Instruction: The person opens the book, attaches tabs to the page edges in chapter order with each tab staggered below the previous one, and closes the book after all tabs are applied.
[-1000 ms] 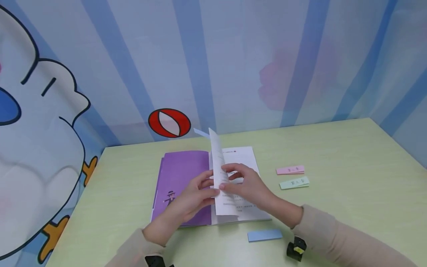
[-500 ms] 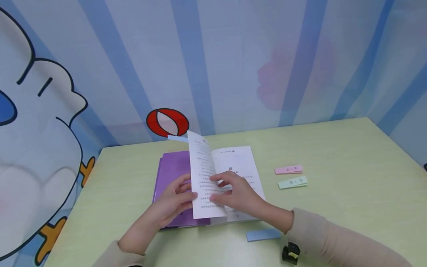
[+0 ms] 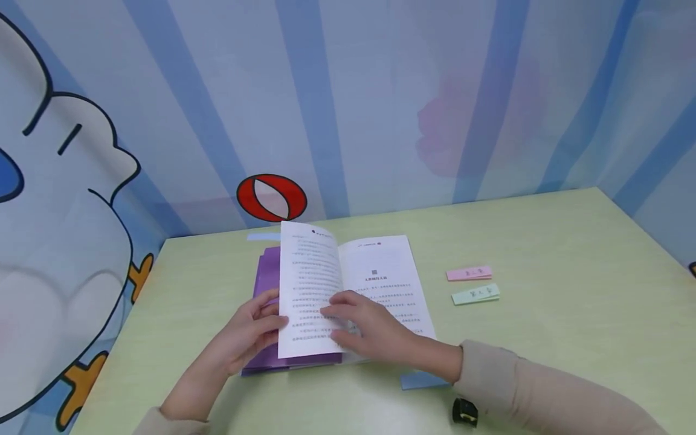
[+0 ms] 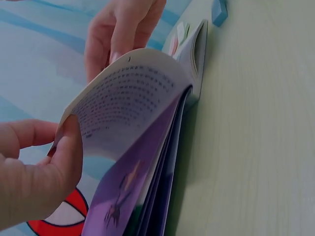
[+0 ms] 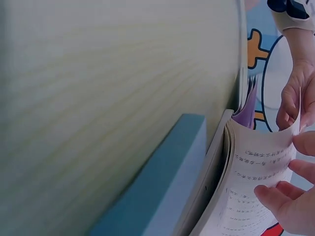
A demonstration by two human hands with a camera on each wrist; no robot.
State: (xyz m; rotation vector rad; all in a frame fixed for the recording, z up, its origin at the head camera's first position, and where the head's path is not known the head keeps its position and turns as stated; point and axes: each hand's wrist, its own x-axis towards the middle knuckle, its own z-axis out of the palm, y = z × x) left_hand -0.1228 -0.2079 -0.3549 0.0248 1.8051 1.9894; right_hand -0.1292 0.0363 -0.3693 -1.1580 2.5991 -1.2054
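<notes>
An open book [image 3: 383, 260] lies on the table, its printed right page showing a heading. My left hand [image 3: 247, 332] pinches the outer edge of a lifted printed leaf [image 3: 310, 260] between thumb and fingers; the left wrist view shows that leaf bowed above the purple page [image 4: 125, 191]. Across the lower part of the leaf near the spine, my right hand [image 3: 375, 329] rests its fingertips, fingers spread and slightly bent. A pale blue paper strip [image 3: 263, 237] juts out past the leaf's far left corner.
Right of the book, a pink folded slip [image 3: 469, 273] and a green one [image 3: 475, 294] lie on the table [image 3: 571, 290], both with handwriting. A blue pad [image 3: 421, 380] sits at the book's near edge, partly under my right forearm. A patterned curtain [image 3: 391, 109] stands behind.
The leaf has swung over from upright to the left, with my left hand carrying its edge. My right hand has followed slightly left and down. More of the heading page shows.
</notes>
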